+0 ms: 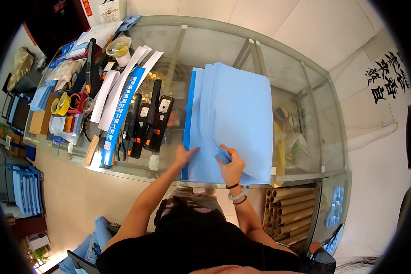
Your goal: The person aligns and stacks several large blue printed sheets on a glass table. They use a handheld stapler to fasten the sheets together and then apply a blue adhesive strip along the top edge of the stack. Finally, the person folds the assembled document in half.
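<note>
While flat, both hands (210, 160) grip smooth blue sheets (235, 118).

Bright, even daylight, strongest across the pale floor tiles right of the glass counter (242, 34). Soft glare and reflections on the counter's top. Faint, short shadows beneath its near edge. Sharp at centre; slightly soft toward the rim. Heavy fisheye bending of the counter's edges, black vignette beyond.

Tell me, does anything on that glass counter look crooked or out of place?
The stack of light blue sheets is fanned rather than squared: its left edges step out unevenly. The left hand presses its near corner, while the right hand lifts the lower sheet edges. Nothing looks spilled or damaged.
</note>
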A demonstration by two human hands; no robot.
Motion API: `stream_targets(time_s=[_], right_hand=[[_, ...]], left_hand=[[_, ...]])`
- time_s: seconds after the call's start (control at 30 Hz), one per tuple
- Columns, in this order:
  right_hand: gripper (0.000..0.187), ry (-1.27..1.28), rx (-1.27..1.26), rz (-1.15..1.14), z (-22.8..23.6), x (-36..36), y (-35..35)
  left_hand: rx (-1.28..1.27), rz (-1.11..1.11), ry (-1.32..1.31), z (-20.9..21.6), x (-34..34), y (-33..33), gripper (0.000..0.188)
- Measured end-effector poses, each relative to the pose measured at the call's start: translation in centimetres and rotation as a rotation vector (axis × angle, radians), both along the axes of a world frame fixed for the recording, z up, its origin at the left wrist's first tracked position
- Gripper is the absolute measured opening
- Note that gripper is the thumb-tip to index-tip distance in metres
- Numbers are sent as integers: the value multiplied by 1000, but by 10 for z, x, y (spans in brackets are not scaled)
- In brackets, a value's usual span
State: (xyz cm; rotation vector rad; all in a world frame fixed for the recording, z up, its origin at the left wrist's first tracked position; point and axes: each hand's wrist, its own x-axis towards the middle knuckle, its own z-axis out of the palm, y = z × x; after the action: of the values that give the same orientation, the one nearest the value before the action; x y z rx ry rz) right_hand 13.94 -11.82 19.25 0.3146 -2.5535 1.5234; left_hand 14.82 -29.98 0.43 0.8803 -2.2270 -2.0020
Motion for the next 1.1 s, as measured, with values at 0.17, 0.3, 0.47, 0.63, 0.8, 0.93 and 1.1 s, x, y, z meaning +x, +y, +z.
stream_targets(time_s=[0.17,0.3,0.47,0.63,0.8,0.93,1.1], right_hand=[[38,2,217,121,-96,38,-12],[49,49,207,185,-97,41,-9],[49,45,201,237,-87,44,-9],[51,14,282,361,-108,64,-8],[64,25,329,617,-105,73,11],[65,-61,537,691,-81,37,77],[56,26,556,3,-95,-133,179]], left_hand=[[-61,61,18,-15,1,-1,43],[-66,30,-30,-21,6,-1,40],[19,26,72,-51,3,-6,32],[34,-127,261,-51,7,-19,27],[353,-199,228,-20,16,-24,50],[719,-101,42,18,5,-16,87],[242,-187,-120,55,17,-16,92]])
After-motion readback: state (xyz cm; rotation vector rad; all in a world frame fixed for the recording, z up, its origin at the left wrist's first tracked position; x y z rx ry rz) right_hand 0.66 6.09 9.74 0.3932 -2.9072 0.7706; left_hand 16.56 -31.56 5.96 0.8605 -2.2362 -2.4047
